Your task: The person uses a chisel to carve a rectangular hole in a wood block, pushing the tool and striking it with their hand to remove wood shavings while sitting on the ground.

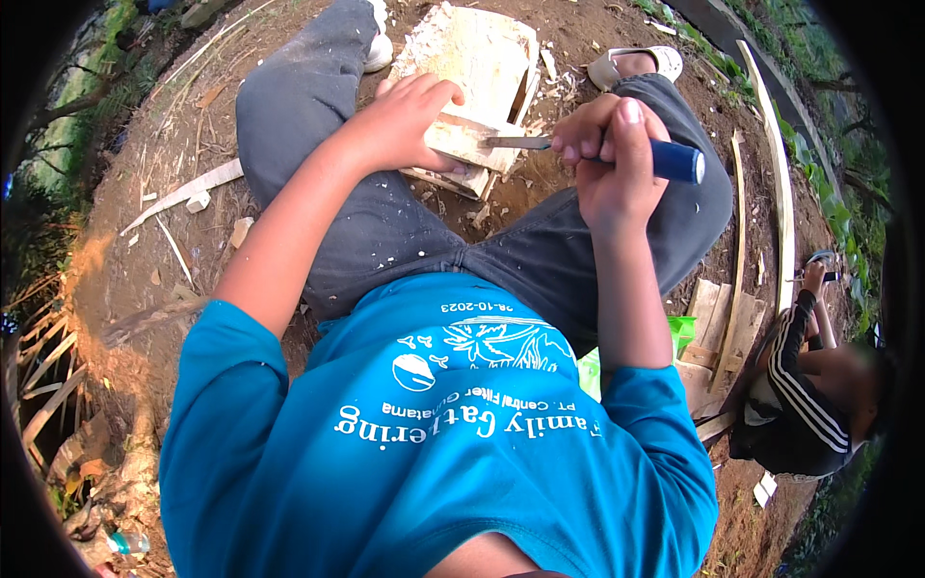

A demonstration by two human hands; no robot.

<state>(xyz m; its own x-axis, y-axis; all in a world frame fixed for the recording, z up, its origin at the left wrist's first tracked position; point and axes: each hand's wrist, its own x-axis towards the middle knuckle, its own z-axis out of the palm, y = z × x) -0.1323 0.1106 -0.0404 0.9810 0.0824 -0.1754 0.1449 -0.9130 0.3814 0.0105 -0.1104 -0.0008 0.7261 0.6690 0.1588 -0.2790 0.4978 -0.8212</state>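
Note:
Between my legs lies a pale wooden block (491, 43), with a smaller piece of wood (472, 138) across its near end. My left hand (409, 120) grips that smaller piece, fingers over its far side and thumb along the near side. In my right hand (617, 144) is a chisel with a thick blue handle (678, 162), my fist wrapped round it. The narrow metal blade (518, 143) points left, and its tip meets the right part of the smaller piece. My fingers hide part of the handle.
Wood chips litter the brown soil. Long wooden strips (768, 144) lie at the right, near stacked boards (718, 328) and a green bag (680, 334). Another person in a dark striped sleeve (814, 385) sits at the far right. A curved strip (193, 191) lies left of my leg.

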